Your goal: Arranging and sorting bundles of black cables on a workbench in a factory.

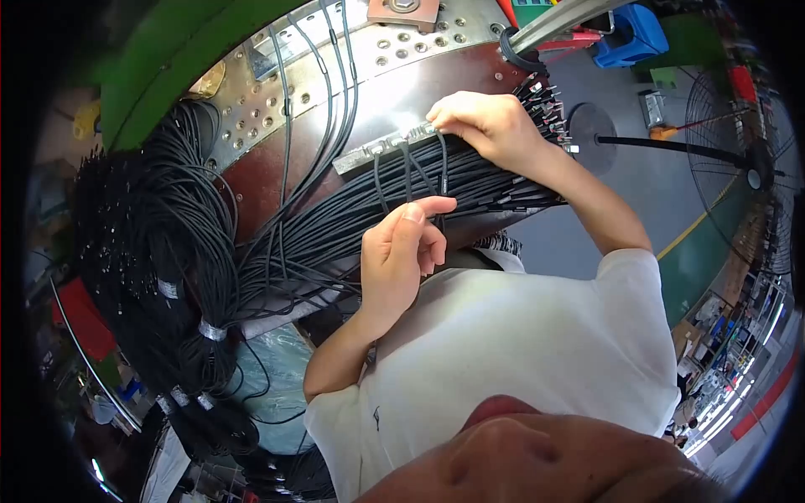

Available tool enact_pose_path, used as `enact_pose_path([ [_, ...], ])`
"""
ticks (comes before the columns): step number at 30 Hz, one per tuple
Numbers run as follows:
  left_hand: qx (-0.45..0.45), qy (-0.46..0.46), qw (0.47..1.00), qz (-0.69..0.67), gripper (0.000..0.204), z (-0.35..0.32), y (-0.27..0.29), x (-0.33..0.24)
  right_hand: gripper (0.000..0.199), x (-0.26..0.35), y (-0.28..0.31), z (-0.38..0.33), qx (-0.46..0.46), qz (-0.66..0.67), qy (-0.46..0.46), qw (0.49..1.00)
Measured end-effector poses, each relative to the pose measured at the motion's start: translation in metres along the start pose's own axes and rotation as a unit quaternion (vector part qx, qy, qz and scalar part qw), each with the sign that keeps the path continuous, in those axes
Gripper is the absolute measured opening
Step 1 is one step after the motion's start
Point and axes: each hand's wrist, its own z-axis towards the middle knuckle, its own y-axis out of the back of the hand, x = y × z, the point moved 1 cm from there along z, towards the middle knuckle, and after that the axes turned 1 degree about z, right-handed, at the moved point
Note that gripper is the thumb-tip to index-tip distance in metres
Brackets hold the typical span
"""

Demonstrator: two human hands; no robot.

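A narrow grey metal block (356, 161) with slots lies across the workbench in front of me. Several black cables (376, 178) run from its slots toward me. My right hand (495, 124) is closed at the block's right end, thumb and fingers pinching a black cable (444, 155) where it meets the block. Nearer to me, my left hand (394, 251) has its thumb pressed on the bent index finger and the other fingers curled. Cables pass down to and behind it; what it pinches, if anything, is hidden.
A thick bundle of black cables (335, 214) lies along the bench's near side, its connector ends (549, 113) at the right. More tied cable bundles (180, 218) hang at the left. A perforated metal plate (402, 50) borders the far side. A standing fan (746, 163) is at the right.
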Motion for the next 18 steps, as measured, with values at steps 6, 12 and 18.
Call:
enact_pose_path([
  [6, 0.011, -0.001, 1.0, -0.029, 0.039, 0.002, 0.0, 0.001, 0.02, -0.01, 0.018, 0.011, -0.026, -0.018, -0.11, 0.993],
  [12, 0.062, 0.062, 0.996, -0.027, 0.035, 0.017, -0.009, -0.02, 0.021, 0.026, 0.016, 0.004, -0.075, -0.235, 0.154, 0.957],
  [18, 0.041, -0.206, 0.928, 0.309, 0.015, 0.001, -0.009, -0.031, 0.022, 0.011, 0.014, -0.003, -0.079, -0.107, 0.07, 0.989],
])
